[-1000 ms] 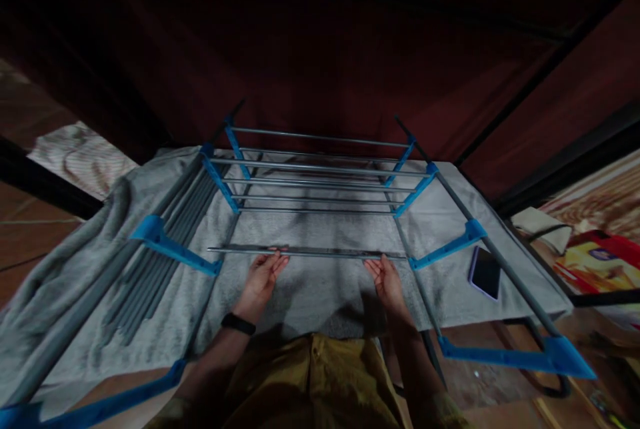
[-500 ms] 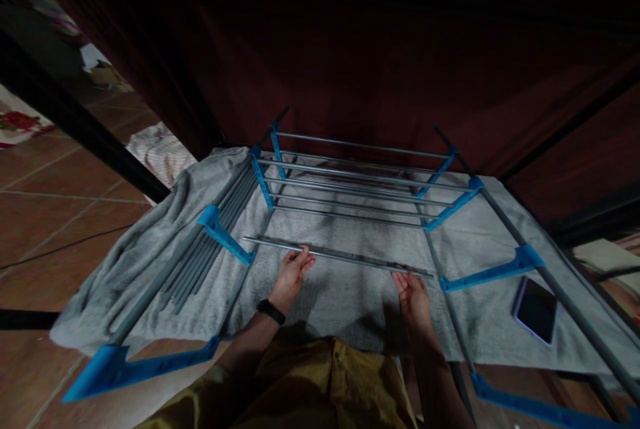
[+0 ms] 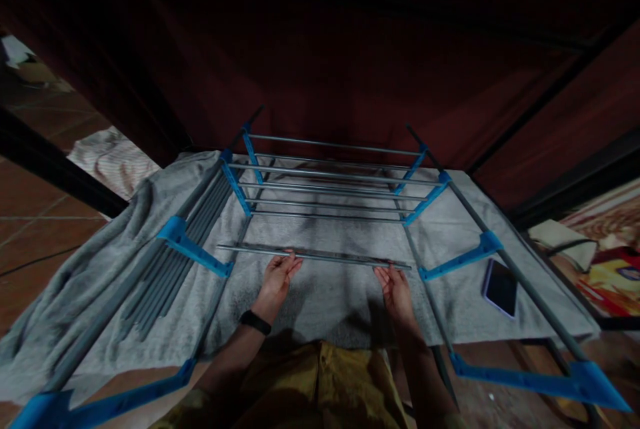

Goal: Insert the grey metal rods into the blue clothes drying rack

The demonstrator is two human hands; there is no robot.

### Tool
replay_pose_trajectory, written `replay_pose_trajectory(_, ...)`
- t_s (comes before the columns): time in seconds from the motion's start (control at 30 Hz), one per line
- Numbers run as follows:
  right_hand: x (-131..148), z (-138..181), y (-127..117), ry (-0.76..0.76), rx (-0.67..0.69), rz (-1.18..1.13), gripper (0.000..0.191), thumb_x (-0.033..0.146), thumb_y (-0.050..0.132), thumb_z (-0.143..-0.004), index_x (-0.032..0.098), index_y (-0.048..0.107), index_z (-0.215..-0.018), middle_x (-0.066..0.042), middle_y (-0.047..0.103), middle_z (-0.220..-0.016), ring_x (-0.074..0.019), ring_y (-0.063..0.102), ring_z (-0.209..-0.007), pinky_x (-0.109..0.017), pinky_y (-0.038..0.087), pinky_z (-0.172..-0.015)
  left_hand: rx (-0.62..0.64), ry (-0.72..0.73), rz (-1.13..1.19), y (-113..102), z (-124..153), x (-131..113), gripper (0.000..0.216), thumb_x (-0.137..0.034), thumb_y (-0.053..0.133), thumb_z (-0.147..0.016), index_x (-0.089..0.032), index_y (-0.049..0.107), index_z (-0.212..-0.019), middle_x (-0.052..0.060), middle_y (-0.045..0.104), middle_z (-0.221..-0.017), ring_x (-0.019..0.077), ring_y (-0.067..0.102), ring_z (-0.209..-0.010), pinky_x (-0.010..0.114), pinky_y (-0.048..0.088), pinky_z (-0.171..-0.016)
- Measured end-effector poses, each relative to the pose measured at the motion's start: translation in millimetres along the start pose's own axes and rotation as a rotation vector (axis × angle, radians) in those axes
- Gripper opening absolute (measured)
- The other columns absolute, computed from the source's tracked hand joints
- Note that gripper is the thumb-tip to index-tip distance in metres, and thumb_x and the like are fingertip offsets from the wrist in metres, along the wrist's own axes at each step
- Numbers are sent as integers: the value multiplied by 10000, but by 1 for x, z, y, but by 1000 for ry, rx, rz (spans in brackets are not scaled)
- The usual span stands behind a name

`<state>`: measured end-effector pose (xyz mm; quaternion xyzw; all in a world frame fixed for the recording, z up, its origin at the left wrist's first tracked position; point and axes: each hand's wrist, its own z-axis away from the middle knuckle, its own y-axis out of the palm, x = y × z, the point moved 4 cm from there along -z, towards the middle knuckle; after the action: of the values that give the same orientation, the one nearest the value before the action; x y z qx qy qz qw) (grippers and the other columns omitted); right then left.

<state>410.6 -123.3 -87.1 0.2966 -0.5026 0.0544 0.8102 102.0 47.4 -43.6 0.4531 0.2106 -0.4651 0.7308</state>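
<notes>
Here, a grey towel is lying spread across the floor, bearing a rack of grey rails and blue brackets. A bundle of loose rods is resting along the rack's left side. A grey rod is hanging crosswise just in front of the fitted rails. The left hand is pinching it lightly at the fingertips, palm open, and the right hand is doing likewise near its right end. A phone is lying on the towel to the right.
</notes>
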Motion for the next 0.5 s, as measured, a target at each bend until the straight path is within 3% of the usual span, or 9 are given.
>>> replay_pose_trajectory(0.3,0,2,0,-15,-16,25,389,501,929,-779,318,592,-844,-20,744,-916,-278,805,-987,-538,685,-1117,-44,-7,2,2,0,-3,425,-159,1030,-777,-207,611,-720,-5,758,-723,161,807,-723,260,640,-788)
replay_pose_trajectory(0.5,-2,0,-1,5,-5,40,382,485,964,-749,324,629,-835,-28,758,-866,-298,813,-895,-557,745,-976,33,-22,6,6,3,2,302,-74,986,-768,-201,731,-869,22,820,-839,184,832,-808,304,664,-876)
